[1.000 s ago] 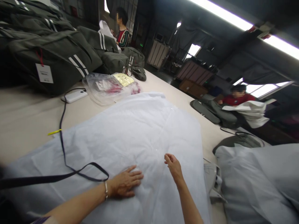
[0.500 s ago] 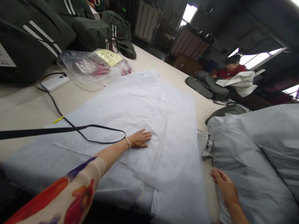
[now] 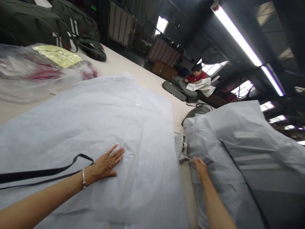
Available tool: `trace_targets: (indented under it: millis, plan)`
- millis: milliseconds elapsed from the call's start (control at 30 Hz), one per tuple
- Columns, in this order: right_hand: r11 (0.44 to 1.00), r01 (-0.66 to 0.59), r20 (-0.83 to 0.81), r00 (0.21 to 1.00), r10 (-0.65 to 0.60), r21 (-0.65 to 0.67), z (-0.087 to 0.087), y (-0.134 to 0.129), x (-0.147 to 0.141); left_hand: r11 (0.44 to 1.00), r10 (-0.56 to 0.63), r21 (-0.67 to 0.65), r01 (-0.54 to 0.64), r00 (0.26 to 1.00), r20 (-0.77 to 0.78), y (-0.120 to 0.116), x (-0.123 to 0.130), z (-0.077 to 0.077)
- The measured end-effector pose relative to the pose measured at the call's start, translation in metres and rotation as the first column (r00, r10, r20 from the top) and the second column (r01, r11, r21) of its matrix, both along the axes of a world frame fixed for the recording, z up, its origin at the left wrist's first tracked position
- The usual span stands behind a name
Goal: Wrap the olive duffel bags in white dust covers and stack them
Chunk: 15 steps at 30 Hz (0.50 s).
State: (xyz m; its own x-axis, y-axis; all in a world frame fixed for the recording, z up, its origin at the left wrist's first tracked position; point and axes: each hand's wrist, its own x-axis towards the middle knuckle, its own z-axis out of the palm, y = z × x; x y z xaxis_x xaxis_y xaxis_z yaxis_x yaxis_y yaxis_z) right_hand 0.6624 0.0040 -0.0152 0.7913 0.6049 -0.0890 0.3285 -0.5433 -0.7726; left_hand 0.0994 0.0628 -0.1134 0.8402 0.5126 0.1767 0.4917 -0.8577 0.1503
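Observation:
My left hand (image 3: 107, 163) lies flat with its fingers spread on a large white sheet-like wrapping (image 3: 152, 152), which covers the table in front of me. A thin bracelet (image 3: 83, 178) circles that wrist. A black strap (image 3: 47, 174) runs across the wrapping from the left, ending in a loop by the wrist. On the right, my right hand (image 3: 201, 167) has its fingers curled closed at the near edge of a translucent white cover (image 3: 212, 140). A dark bag with pale stripes (image 3: 262, 178) shows through this cover. Whatever the right fingertips pinch is hidden.
Between the two wrappings sits a light grey device (image 3: 180, 147). A clear plastic bag (image 3: 26, 76) with a yellow label lies left. Dark green bags (image 3: 30, 24) stand behind it. Across the table, a person (image 3: 196, 76) handles pale cloth beside more dark bags (image 3: 175, 90).
The view has swung right, so things sit further left. My right hand has moved forward along the cover's edge and its fingers have closed. My left hand stays flat on the wrapping.

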Motion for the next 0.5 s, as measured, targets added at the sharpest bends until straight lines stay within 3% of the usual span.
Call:
trace_targets:
  millis: [233,500]
  plan:
    - [0.992,0.018,-0.254,0.966,-0.049,-0.125,-0.020,0.028,0.002,0.986,0.037,-0.154,-0.062,0.986,-0.159,-0.008,0.007,0.011]
    - [0.990,0.090,-0.260,0.959,-0.116,-0.113,-0.025,0.031,0.011,0.964,0.027,-0.250,-0.090,0.970,-0.243,-0.014,0.015,0.029]
